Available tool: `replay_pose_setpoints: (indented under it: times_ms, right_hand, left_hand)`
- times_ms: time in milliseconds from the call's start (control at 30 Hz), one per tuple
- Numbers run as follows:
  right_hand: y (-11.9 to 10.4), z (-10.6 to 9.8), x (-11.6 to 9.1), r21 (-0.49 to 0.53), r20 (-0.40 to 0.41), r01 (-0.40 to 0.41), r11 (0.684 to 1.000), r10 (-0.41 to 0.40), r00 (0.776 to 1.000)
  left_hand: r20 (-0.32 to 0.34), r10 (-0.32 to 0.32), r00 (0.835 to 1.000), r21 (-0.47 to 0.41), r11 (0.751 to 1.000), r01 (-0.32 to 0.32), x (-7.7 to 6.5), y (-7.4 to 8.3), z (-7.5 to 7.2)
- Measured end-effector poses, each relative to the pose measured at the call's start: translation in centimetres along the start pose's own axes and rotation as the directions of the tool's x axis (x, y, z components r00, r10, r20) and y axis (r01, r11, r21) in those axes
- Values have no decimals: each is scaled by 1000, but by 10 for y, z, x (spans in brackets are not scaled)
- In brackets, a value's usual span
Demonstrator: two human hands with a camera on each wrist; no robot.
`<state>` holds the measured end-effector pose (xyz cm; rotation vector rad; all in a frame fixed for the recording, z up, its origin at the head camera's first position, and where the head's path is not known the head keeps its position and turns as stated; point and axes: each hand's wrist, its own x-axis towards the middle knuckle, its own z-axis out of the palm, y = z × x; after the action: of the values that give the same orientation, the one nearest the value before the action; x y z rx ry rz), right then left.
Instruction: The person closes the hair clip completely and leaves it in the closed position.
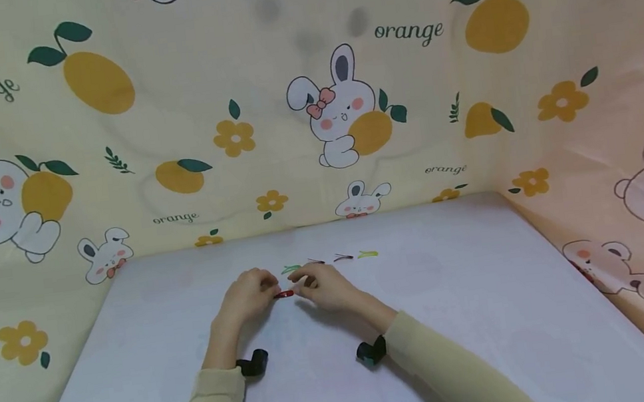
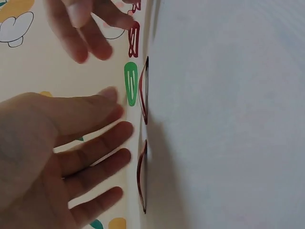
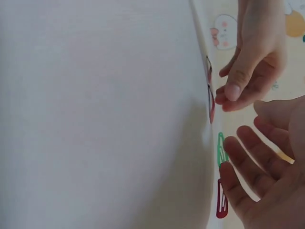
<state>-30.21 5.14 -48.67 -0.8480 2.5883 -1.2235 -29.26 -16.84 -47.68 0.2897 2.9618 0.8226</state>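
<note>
- A red snap hair clip (image 1: 286,294) lies on the white tabletop (image 1: 457,318), in the gap between the two hands; the left wrist view shows it edge-on, with a bowed profile.
- A second red snap clip (image 2: 138,177) lies end to end with it, just beside it, on the left-hand side.
- The left hand (image 1: 249,295) is relaxed, its fingers loosely extended right by the red clips; whether a fingertip touches either one, I cannot tell.
- The right hand (image 1: 328,287) has its fingers loosely spread with nothing gripped, just to the right of the clips.
- Beyond the hands runs a row of more snap clips: a green clip (image 1: 290,269) at its left end, then two dark red clips (image 1: 344,257), then a yellow clip (image 1: 368,253) at the right end.
- Each wrist wears a small black camera (image 1: 254,363), below which come beige sleeves (image 1: 456,362).
- A cream curtain (image 1: 255,48) surrounds the table's back and sides, printed with white rabbits, oranges, flowers and the word "orange".
</note>
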Motion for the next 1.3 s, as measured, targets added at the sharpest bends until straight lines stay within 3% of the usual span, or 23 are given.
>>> replay_pose_setpoints:
  times_ms: [267, 467, 933, 1300]
  right_hand:
    - [-1, -7, -7, 62, -136, 105, 993, -96, 986]
    - [-2, -13, -6, 93, -216, 87, 992, -65, 974]
    - [2, -18, 11, 79, -229, 45, 996, -26, 973]
    - [8, -19, 29, 23, -187, 4, 1000, 0, 982]
  left_hand:
    - [-122, 11, 993, -75, 997, -21, 6, 6, 2]
    - [-157, -1, 988, -101, 995, -15, 14, 9, 7]
    - [-84, -26, 996, -39, 999, 23, 42, 5, 12]
    - [-31, -60, 998, -18, 998, 60, 49, 8, 13]
